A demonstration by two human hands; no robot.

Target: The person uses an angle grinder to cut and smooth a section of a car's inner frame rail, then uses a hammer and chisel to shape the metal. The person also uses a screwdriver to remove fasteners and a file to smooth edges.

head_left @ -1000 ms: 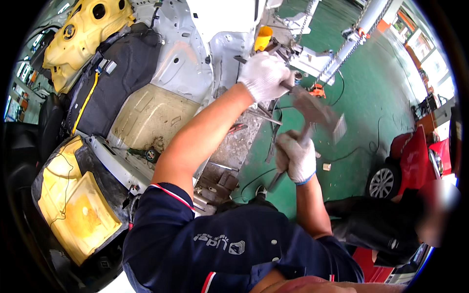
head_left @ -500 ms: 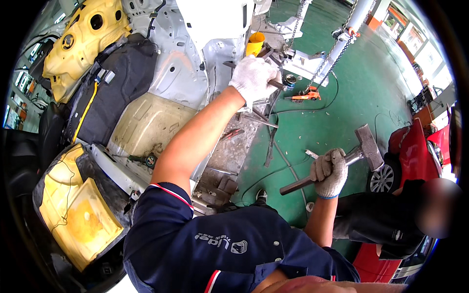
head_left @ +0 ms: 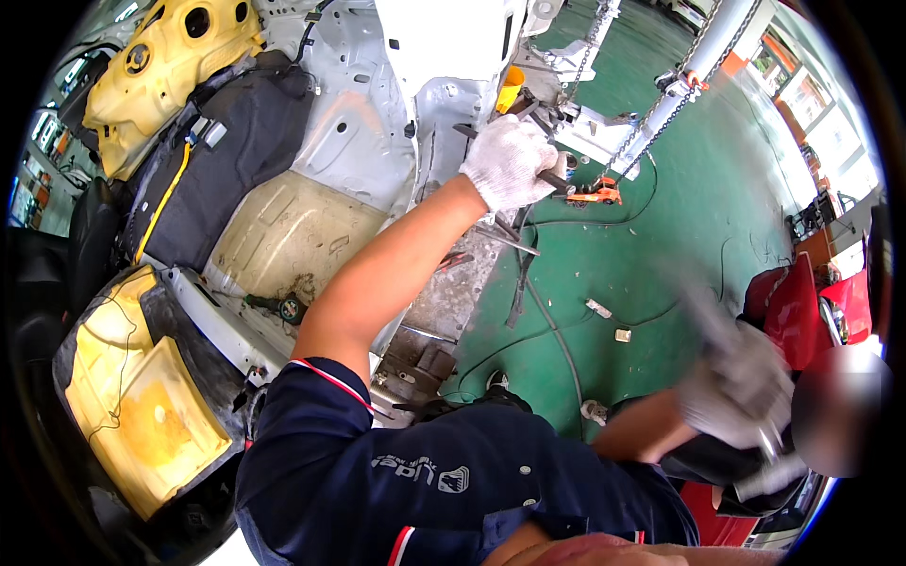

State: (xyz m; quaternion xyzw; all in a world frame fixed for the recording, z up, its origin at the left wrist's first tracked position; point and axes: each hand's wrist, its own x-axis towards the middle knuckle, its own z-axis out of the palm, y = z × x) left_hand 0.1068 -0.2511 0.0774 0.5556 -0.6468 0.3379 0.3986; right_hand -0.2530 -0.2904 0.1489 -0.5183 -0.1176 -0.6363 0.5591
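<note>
My left hand (head_left: 511, 162), in a white knit glove, is closed around a dark metal bar (head_left: 556, 182) whose end sticks out to the right of the fist. It is over the edge of the bare grey car body (head_left: 354, 141); what the bar's other end touches is hidden behind the hand. At the right, my right hand (head_left: 738, 387), also gloved and smeared by motion, is closed on the handle of a hammer (head_left: 772, 448). The blurred handle points up and left, and the head appears low at the right.
Yellow foam padding (head_left: 170, 406) and a black carpet lining (head_left: 236, 151) lie at the left. A co-worker's dark clothing (head_left: 708, 462) is close behind my right hand. Chains (head_left: 642, 127), an orange clamp (head_left: 596, 191) and a cable (head_left: 557, 330) are at the right.
My right hand has swung right and down with the hammer, its head turning from upper right to lower right. The left hand still grips the bar; the whole view has shifted slightly.
</note>
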